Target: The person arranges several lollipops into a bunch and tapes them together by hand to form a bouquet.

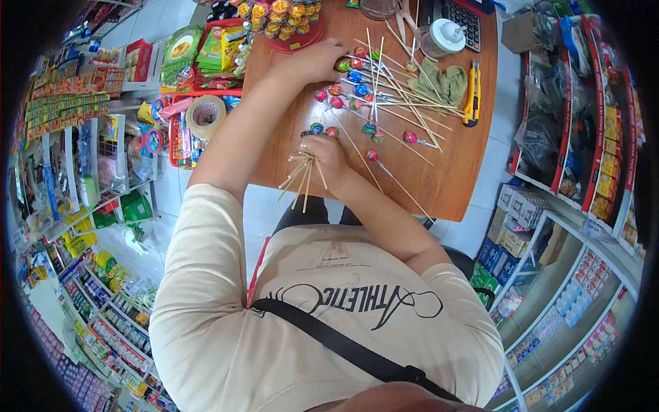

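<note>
Head cam, looking down. Round-edged wood counter in the middle of a small shop, packed w/ stock on both sides. My read on the hands: right hand is closed tight round a bundle of lollipops at the near edge of the counter, sticks fanning out below the fist toward the body, a few coloured heads showing just above the knuckles. Left hand is stretched further out, palm down, fingers curled onto the loose lollipops. Can't tell if it actually grips one. That loose lot is spread over the counter centre, sticks crossing each other, heads mostly toward the left. Behind it: a green cloth under some sticks, a yellow utility knife just beside the cloth on the right, a clear jar w/ white lid, and a calculator at the far edge. A lollipop display stand sits at the far left corner. Off the counter's left edge: a red basket of green packets and a tape roll. Left shelves hold small hanging goods, right shelves have boxed stock, more racks lower down on both sides. Floor is pale tile.
</note>
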A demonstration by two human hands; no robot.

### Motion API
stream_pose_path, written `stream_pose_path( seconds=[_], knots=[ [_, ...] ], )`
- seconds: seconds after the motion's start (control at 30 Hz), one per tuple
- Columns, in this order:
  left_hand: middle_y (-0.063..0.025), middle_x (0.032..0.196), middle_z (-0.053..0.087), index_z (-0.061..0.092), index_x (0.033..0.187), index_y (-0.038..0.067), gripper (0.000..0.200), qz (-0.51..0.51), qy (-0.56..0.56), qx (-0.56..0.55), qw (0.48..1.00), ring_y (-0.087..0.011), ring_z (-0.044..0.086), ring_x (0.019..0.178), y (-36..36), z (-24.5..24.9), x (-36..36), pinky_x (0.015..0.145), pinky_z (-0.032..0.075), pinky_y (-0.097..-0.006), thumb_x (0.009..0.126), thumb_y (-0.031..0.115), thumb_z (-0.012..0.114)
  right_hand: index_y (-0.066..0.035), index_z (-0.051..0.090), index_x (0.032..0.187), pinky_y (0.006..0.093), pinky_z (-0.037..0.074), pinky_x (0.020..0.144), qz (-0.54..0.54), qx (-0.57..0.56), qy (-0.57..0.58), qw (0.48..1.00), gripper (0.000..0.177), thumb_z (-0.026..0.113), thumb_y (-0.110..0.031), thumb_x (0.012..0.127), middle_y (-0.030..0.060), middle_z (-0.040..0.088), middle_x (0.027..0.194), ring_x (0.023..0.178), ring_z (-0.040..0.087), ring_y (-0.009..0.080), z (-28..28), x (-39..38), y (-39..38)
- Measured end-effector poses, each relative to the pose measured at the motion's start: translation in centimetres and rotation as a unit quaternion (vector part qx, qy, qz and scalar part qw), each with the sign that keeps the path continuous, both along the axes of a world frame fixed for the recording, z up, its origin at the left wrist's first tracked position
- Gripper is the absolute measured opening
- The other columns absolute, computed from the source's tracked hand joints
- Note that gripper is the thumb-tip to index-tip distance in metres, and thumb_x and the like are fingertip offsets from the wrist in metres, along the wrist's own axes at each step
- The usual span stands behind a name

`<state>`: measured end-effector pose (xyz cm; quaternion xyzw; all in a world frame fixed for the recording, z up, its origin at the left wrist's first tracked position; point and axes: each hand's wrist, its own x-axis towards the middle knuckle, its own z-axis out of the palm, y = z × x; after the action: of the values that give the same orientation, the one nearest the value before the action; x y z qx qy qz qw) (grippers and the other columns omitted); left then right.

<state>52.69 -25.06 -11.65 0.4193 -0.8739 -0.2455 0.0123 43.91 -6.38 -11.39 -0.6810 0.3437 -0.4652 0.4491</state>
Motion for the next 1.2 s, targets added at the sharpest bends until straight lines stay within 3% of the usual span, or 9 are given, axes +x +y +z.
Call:
stream_pose_path(
  seconds=[0.4, 0.53, 0.7, 0.77, 0.83, 0.9, 0.97, 1.07, 1.2],
  knots=[
    [-0.0155, 0.099, 0.051, 0.058, 0.103, 0.001, 0.041, 0.016, -0.011, -0.038, 0.999, -0.0300, 0.054, 0.092, 0.9, 3.1, 4.8, 0.079, 0.046, -0.0363, 0.066, 0.012, 0.070, -0.004, 0.054, 0.070, 0.0390, 0.042, 0.054, -0.019, -0.025, 0.021, 0.999, 0.014, 0.062, -0.015, 0.073, 0.0136, 0.053, 0.065, 0.061, 0.054, 0.0324, -0.2, 0.0, -0.1],
    [-0.0150, 0.097, 0.051, 0.059, 0.099, 0.001, 0.035, 0.106, -0.001, -0.049, 0.993, -0.0283, 0.056, 0.084, 4.2, 6.8, 7.3, 0.073, 0.048, -0.0353, 0.067, 0.008, 0.069, -0.004, 0.054, 0.071, 0.0406, 0.042, 0.055, -0.020, -0.001, 0.004, 1.000, 0.012, 0.059, -0.015, 0.073, 0.0138, 0.054, 0.067, 0.064, 0.055, 0.0336, -1.2, 0.3, 0.1],
    [-0.0094, 0.091, 0.053, 0.060, 0.094, 0.001, 0.028, 0.194, 0.029, 0.006, 0.981, -0.0179, 0.056, 0.073, 8.6, 8.3, 12.3, 0.064, 0.047, -0.0273, 0.068, 0.007, 0.070, -0.002, 0.052, 0.070, 0.0343, 0.047, 0.060, 0.026, 0.285, -0.193, 0.939, 0.007, 0.057, -0.004, 0.075, 0.0081, 0.051, 0.066, 0.062, 0.053, 0.0214, -3.1, 0.9, 0.7],
    [-0.0074, 0.090, 0.054, 0.059, 0.093, 0.000, 0.028, 0.243, 0.059, 0.049, 0.967, -0.0146, 0.056, 0.071, 10.5, 7.9, 14.3, 0.062, 0.046, -0.0254, 0.068, 0.007, 0.070, 0.000, 0.051, 0.069, 0.0303, 0.048, 0.062, 0.023, 0.255, -0.177, 0.950, 0.010, 0.056, 0.001, 0.077, 0.0048, 0.050, 0.067, 0.062, 0.051, 0.0145, -3.3, 0.9, 0.9],
    [-0.0038, 0.090, 0.055, 0.058, 0.092, 0.000, 0.023, 0.304, 0.149, 0.121, 0.933, -0.0111, 0.056, 0.071, 12.4, 7.2, 15.4, 0.063, 0.046, -0.0233, 0.072, 0.006, 0.068, 0.000, 0.052, 0.069, 0.0278, 0.048, 0.062, 0.011, 0.066, -0.045, 0.997, 0.010, 0.057, 0.002, 0.077, 0.0041, 0.051, 0.069, 0.062, 0.050, 0.0137, -2.6, 0.3, 0.5],
    [-0.0021, 0.090, 0.056, 0.058, 0.093, 0.001, 0.021, 0.339, 0.258, 0.211, 0.879, -0.0108, 0.057, 0.071, 14.3, 4.1, 17.2, 0.064, 0.047, -0.0229, 0.075, 0.005, 0.067, 0.001, 0.058, 0.076, 0.0247, 0.043, 0.057, 0.025, 0.185, -0.158, 0.970, 0.003, 0.059, 0.003, 0.075, 0.0021, 0.052, 0.069, 0.061, 0.050, 0.0134, -3.0, 0.5, 0.7],
    [-0.0039, 0.098, 0.054, 0.058, 0.096, 0.000, 0.021, 0.333, 0.343, 0.259, 0.839, -0.0111, 0.056, 0.080, 16.3, 2.8, 16.9, 0.069, 0.048, -0.0239, 0.076, 0.001, 0.065, 0.001, 0.062, 0.082, 0.0248, 0.041, 0.055, 0.042, 0.361, -0.375, 0.853, 0.007, 0.060, 0.003, 0.076, 0.0007, 0.052, 0.069, 0.060, 0.050, 0.0129, -1.2, 1.0, 0.9],
    [-0.0062, 0.105, 0.053, 0.058, 0.097, 0.000, 0.023, 0.313, 0.465, 0.283, 0.778, -0.0115, 0.055, 0.087, 19.1, 1.3, 14.0, 0.073, 0.048, -0.0246, 0.075, -0.002, 0.064, 0.002, 0.062, 0.099, 0.0245, 0.043, 0.056, -0.022, 0.219, -0.085, 0.972, 0.021, 0.059, 0.004, 0.079, -0.0007, 0.051, 0.068, 0.061, 0.051, 0.0110, 0.9, 0.7, 0.7],
    [-0.0068, 0.108, 0.050, 0.059, 0.098, -0.001, 0.024, 0.273, 0.430, 0.223, 0.831, -0.0124, 0.058, 0.086, 20.6, 0.9, 11.2, 0.074, 0.050, -0.0232, 0.075, -0.003, 0.065, -0.002, 0.044, 0.126, 0.0237, 0.049, 0.063, 0.047, 0.269, -0.169, 0.947, 0.048, 0.058, -0.003, 0.081, 0.0030, 0.055, 0.071, 0.064, 0.056, 0.0120, -1.7, 0.5, 0.4]
  ],
)
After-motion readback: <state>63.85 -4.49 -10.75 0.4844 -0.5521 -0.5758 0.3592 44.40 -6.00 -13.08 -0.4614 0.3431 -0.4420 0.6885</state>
